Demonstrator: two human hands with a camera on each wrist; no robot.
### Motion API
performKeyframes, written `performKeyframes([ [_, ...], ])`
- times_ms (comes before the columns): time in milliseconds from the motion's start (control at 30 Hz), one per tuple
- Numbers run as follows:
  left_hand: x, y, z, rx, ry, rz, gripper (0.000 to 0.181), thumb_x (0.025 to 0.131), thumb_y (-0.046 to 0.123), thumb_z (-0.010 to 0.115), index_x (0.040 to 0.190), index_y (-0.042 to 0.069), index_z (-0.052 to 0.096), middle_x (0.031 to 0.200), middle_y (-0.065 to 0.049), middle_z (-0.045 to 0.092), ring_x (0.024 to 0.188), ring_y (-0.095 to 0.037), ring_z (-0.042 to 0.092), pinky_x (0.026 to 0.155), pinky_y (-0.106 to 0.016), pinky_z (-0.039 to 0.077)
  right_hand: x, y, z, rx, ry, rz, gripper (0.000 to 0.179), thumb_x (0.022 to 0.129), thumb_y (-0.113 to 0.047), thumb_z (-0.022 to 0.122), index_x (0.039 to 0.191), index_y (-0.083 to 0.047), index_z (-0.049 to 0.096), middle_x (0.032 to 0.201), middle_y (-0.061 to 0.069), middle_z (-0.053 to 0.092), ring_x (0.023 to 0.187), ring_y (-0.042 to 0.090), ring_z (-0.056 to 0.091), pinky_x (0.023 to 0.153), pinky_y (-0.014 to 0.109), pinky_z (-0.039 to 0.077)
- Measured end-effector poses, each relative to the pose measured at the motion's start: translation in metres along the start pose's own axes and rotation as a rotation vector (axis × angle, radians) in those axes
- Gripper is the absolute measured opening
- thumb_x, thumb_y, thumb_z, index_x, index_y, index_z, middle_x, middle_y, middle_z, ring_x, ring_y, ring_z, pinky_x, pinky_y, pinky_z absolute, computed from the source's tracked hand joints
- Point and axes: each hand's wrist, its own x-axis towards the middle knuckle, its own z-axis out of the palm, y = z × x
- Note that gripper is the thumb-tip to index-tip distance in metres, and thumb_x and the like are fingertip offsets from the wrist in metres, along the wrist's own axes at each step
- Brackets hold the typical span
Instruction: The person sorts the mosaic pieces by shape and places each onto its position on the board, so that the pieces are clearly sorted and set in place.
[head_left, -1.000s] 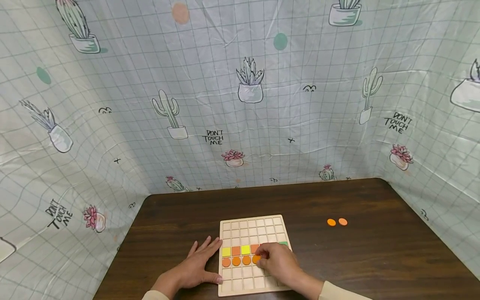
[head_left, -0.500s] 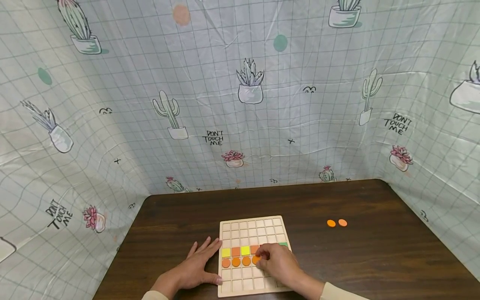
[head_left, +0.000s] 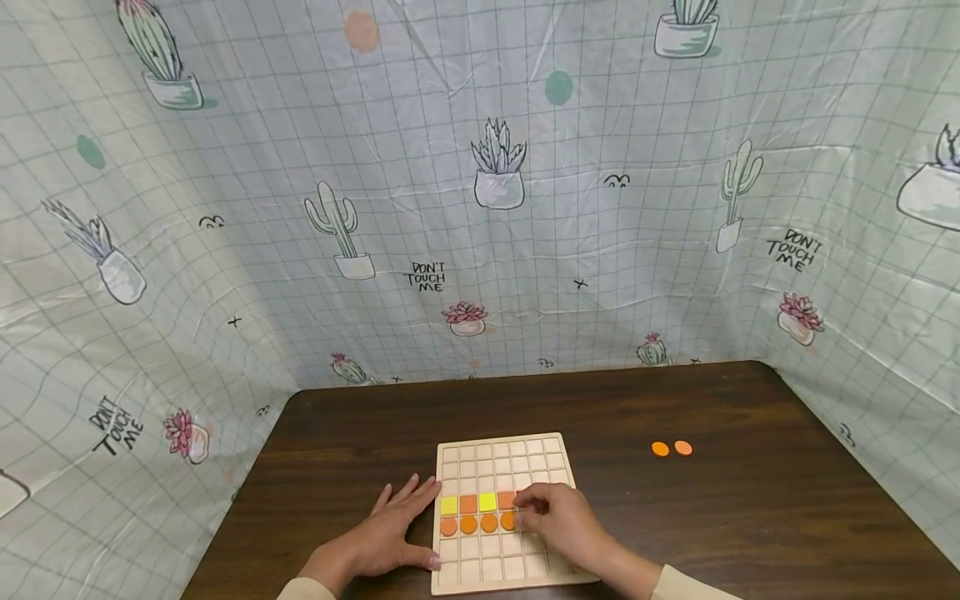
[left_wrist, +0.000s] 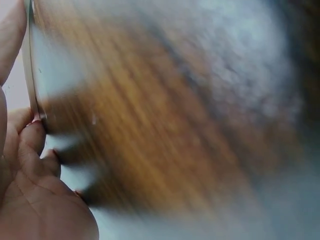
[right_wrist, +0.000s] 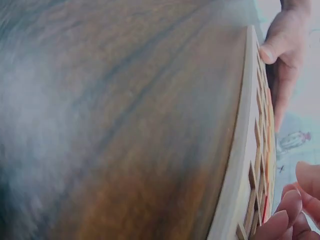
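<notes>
A wooden grid board [head_left: 502, 458] lies on the table. My left hand [head_left: 382, 533] is spread along its left edge, fingers straight, with the thumb on the board's rim. In the left wrist view, fingers touch the board's side [left_wrist: 30, 65]. My right hand [head_left: 566, 521] hovers over the board's right part, fingertips just beside the rightmost visible orange disc [head_left: 507, 521]. Its thumb and loosely bent fingers [right_wrist: 280, 225] stand apart in the right wrist view, with nothing seen between them. Several orange discs fill cells below a row of yellow [head_left: 487, 502] and orange squares [head_left: 468, 504]. My right hand hides cells further right.
Two loose discs, one orange [head_left: 660, 449] and one paler [head_left: 683, 448], lie on the dark wooden table [head_left: 360, 433] right of the board. A cactus-print curtain [head_left: 420, 167] hangs behind the table and along both sides.
My right hand has drawn slightly right from the rightmost visible orange disc, which now lies uncovered in its cell. The left hand stays at the board's edge.
</notes>
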Motion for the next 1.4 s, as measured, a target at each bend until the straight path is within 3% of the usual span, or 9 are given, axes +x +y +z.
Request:
performKeyframes([
  [200, 0.006, -0.015, 0.004, 0.001, 0.008, 0.006, 0.113, 0.078, 0.071, 0.079, 0.169, 0.027, 0.029, 0.176, -0.006, 0.023, 0.164, -0.042, 0.004, 0.125, -0.071, -0.012, 0.001, 0.0, -0.01, 0.027, 0.022, 0.024, 0.007, 0.089, -0.009, 0.082, 0.096, -0.008, 0.081, 0.077, -0.006, 0.068, 0.068, 0.001, 0.054, 0.061, 0.019, 0.046],
  [400, -0.002, 0.004, 0.0, 0.014, 0.019, 0.001, 0.111, 0.081, 0.068, 0.079, 0.169, 0.023, 0.03, 0.176, -0.009, 0.024, 0.164, -0.043, 0.005, 0.125, -0.071, -0.011, 0.004, 0.003, -0.026, 0.007, 0.059, 0.06, 0.011, 0.089, -0.009, 0.082, 0.1, -0.007, 0.081, 0.078, -0.005, 0.068, 0.067, 0.004, 0.054, 0.06, 0.021, 0.046],
  [633, -0.008, 0.022, -0.004, 0.03, 0.003, -0.016, 0.107, 0.086, 0.052, 0.083, 0.169, 0.014, 0.029, 0.175, -0.014, 0.025, 0.163, -0.046, 0.009, 0.125, -0.074, -0.005, 0.004, 0.01, -0.056, 0.032, 0.066, 0.128, 0.019, 0.095, -0.011, 0.077, 0.112, -0.002, 0.078, 0.089, 0.001, 0.076, 0.077, 0.015, 0.066, 0.061, 0.026, 0.053],
  [1000, -0.009, 0.018, -0.002, 0.024, 0.027, -0.016, 0.111, 0.082, 0.066, 0.08, 0.168, 0.017, 0.031, 0.175, -0.013, 0.026, 0.163, -0.044, 0.008, 0.126, -0.071, -0.008, 0.004, 0.029, -0.093, -0.021, 0.125, 0.228, 0.02, 0.098, -0.013, 0.074, 0.114, -0.004, 0.078, 0.088, 0.005, 0.073, 0.072, 0.018, 0.06, 0.057, 0.029, 0.05],
  [1400, -0.009, 0.022, -0.005, 0.039, 0.009, -0.022, 0.107, 0.086, 0.054, 0.082, 0.168, 0.012, 0.029, 0.175, -0.014, 0.025, 0.163, -0.046, 0.007, 0.125, -0.073, -0.006, -0.001, 0.042, -0.118, -0.06, 0.131, 0.253, 0.023, 0.1, -0.015, 0.071, 0.119, -0.002, 0.075, 0.096, 0.008, 0.075, 0.079, 0.02, 0.063, 0.06, 0.032, 0.052],
])
